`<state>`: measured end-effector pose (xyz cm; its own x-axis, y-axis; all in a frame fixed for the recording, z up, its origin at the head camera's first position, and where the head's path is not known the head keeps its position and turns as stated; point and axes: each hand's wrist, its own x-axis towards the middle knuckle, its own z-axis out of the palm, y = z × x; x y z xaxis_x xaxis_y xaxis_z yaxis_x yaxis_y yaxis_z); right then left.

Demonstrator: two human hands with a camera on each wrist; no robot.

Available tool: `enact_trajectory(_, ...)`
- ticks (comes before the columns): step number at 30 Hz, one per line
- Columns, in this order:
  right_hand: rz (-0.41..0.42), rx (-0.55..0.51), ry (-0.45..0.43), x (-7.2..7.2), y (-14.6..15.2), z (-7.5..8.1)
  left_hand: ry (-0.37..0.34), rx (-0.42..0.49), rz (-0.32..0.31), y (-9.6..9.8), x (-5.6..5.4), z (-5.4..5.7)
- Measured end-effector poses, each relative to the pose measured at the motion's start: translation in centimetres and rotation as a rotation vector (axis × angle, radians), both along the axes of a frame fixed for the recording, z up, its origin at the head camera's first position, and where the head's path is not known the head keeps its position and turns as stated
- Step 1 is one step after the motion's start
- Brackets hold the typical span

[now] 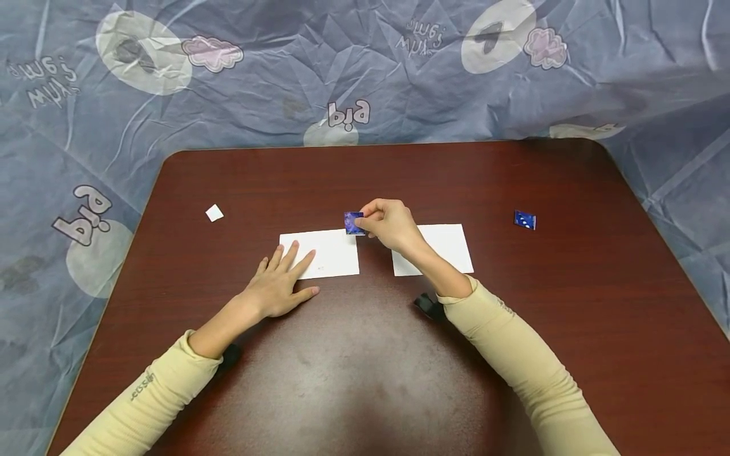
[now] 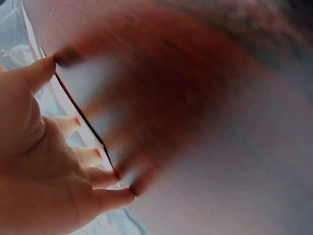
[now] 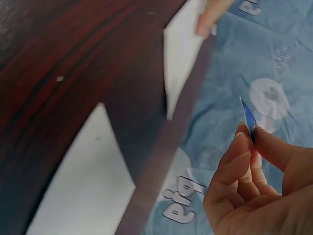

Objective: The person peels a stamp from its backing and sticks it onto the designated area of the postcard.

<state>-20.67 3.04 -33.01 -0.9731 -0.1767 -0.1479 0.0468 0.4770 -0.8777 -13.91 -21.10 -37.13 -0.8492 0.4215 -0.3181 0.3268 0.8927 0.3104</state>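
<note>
With fingers spread, my left hand (image 1: 276,288) rests on the left white rectangular sheet (image 1: 331,256), fingertips along its left part. The left wrist view shows the same fingertips down at the sheet's edge. My right hand (image 1: 393,225) pinches a small flat purple-blue square (image 1: 352,221) between thumb and forefinger, at the upper right corner of that sheet. Seen edge-on in the right wrist view, the blue square (image 3: 249,117) is thin. A second white sheet (image 1: 447,244) lies under the right wrist, partly hidden by it.
A small white square (image 1: 214,213) lies on the dark wooden table (image 1: 365,180) at the left. A small blue packet-like piece (image 1: 525,220) lies at the right. Behind the table hangs a grey-blue printed cloth (image 1: 399,82).
</note>
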Motion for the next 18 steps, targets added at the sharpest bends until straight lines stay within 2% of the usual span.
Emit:
enact_trajectory(7,0.007,0.069,-0.069,-1.0,-1.1,-1.7,0.012,-0.018,0.005,0.1,0.1,-0.2)
enact_trajectory(13,0.026,0.068,-0.095,-1.6,-1.9,-2.8,0.029,-0.027,0.009,0.3,0.1,-0.4)
enact_trajectory(18,0.024,0.068,-0.153,-2.0,-2.4,-3.3,0.026,-0.03,0.01,0.2,0.1,-0.5)
